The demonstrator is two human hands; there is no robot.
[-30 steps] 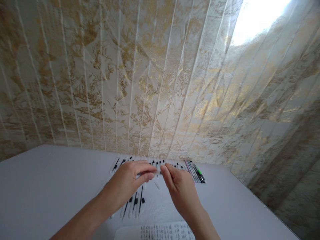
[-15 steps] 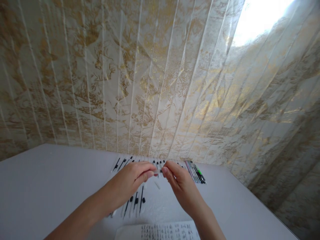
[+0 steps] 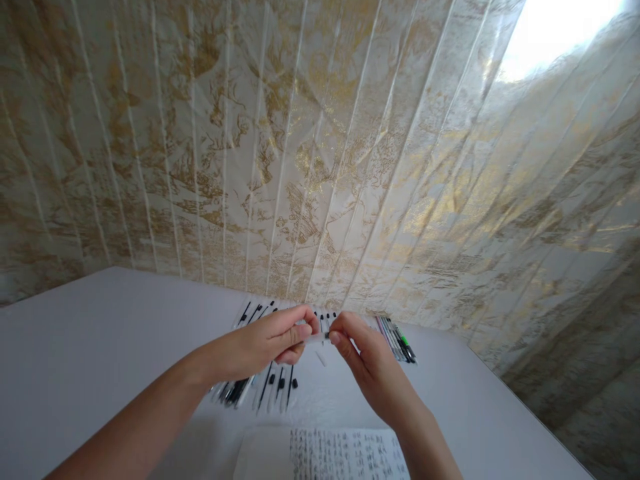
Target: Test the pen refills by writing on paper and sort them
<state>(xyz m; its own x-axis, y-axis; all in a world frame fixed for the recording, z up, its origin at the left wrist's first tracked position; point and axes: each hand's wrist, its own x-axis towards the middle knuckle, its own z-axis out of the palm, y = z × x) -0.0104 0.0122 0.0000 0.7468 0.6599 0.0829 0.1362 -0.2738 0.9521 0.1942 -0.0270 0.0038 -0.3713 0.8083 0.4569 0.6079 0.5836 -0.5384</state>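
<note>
Above the middle of the white table, my left hand (image 3: 267, 343) is closed around a pale, translucent pen part (image 3: 315, 339). Just to its right, the thumb and fingers of my right hand (image 3: 367, 353) pinch the small dark end of the same part. Behind the hands lie several pen parts with black caps, partly covered by my fingers. Nearer to me, below my left hand, are several black refills and clear barrels (image 3: 281, 383) with black caps beside them. A small whitish piece (image 3: 321, 359) lies on the table between my hands.
A row of pens (image 3: 395, 340), one with a green part, lies right of my right hand. A sheet of handwritten paper (image 3: 345, 453) is at the table's near edge. Behind the white table (image 3: 125, 333) hangs a gold-patterned curtain (image 3: 300, 167).
The view has shifted, so the table's things sit a little higher and farther right. My left hand's fingers have curled in more, and more dark pens show below it.
</note>
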